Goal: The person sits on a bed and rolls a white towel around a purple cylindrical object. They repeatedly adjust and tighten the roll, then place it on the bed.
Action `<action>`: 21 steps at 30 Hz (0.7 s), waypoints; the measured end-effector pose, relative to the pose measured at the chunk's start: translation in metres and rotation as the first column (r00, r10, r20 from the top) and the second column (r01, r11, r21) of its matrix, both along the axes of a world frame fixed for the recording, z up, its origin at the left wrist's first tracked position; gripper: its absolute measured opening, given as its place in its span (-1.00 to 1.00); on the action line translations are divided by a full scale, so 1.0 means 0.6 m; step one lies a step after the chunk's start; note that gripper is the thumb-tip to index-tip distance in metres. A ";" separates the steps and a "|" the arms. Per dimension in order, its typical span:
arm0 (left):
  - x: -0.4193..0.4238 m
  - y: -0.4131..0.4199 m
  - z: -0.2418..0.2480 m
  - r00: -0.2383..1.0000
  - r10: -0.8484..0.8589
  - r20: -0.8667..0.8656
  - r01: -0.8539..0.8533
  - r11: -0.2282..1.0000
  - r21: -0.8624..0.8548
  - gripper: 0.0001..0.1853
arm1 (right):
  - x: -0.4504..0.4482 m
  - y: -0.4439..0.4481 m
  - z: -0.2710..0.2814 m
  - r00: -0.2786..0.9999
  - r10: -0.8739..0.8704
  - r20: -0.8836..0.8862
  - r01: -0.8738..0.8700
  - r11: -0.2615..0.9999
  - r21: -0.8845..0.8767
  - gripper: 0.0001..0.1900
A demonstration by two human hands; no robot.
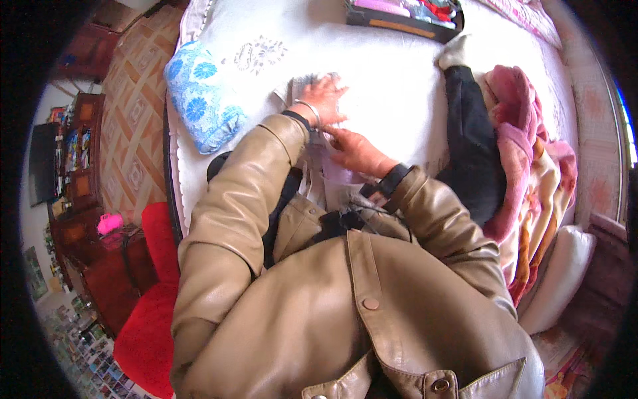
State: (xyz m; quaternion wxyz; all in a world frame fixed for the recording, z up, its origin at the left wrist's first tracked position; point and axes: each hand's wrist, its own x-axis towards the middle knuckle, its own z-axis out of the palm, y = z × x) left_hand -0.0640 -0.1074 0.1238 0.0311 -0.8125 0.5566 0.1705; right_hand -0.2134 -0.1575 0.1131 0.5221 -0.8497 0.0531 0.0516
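Observation:
My left hand (pixel 324 99) lies with its fingers spread on a folded greyish cloth (pixel 300 86) on the white bedsheet. A silver-coloured bangle (pixel 315 112) circles the left wrist. Just below and to the right, my right hand (pixel 363 153) has its index finger stretched towards that wrist. Beneath the right hand, pale lilac fabric (pixel 339 172) runs down towards my lap. The right hand's other fingers are curled, and whether they pinch the fabric is hidden.
A blue-and-white patterned bundle (pixel 202 97) sits to the left. At the far side stands a dark box (pixel 403 30) of folded cloth items. My outstretched leg (pixel 468 124) and a pink blanket (pixel 518 144) lie right. A red chair (pixel 149 319) stands beside the bed.

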 end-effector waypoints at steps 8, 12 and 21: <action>0.022 0.007 -0.031 0.989 0.104 -0.105 -0.112 0.991 -0.069 -0.04 | -0.106 -0.095 0.024 0.963 -0.019 -0.268 0.067 0.983 0.169 -0.49; 0.026 0.012 -0.035 0.993 0.081 -0.085 -0.090 0.990 -0.105 -0.07 | -0.144 -0.073 0.040 0.982 -0.068 -0.178 0.069 0.998 -0.005 -0.57; 0.018 0.025 -0.034 0.988 0.125 -0.096 -0.138 0.980 -0.145 -0.09 | -0.118 0.015 0.070 0.893 0.389 -0.226 -0.433 0.880 -0.198 -0.73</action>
